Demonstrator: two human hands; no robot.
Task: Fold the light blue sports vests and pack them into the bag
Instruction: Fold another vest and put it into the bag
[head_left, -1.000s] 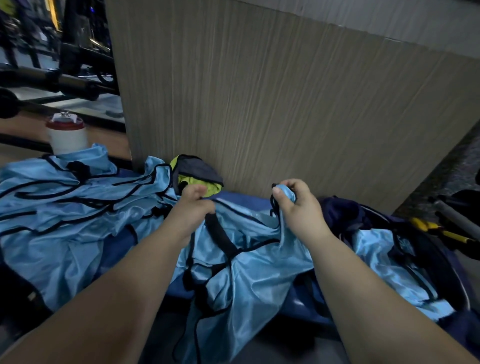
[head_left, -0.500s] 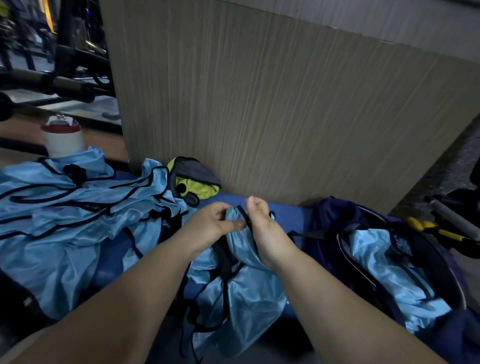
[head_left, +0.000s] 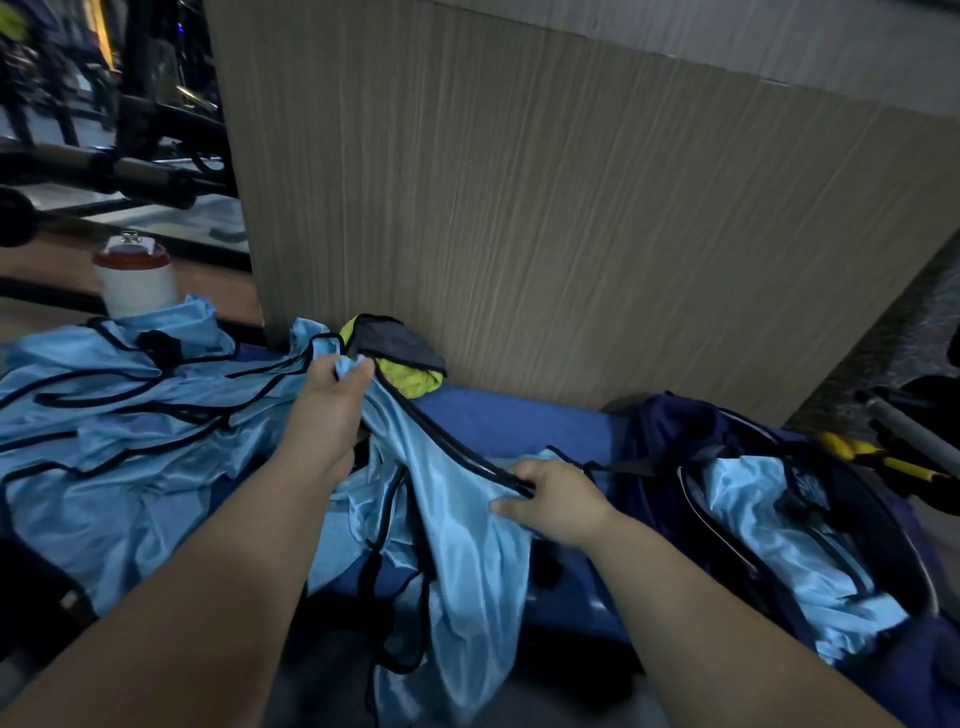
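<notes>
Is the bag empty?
No, a blue vest already lies inside the open bag.

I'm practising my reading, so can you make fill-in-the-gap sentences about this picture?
The left hand and right hand grip a light ____ vest.
The open bag sits on the person's ____ side.
The white cup has a ____ lid.
The heap of loose vests lies to the person's ____.
Missing words: blue, right, red, left.
</notes>
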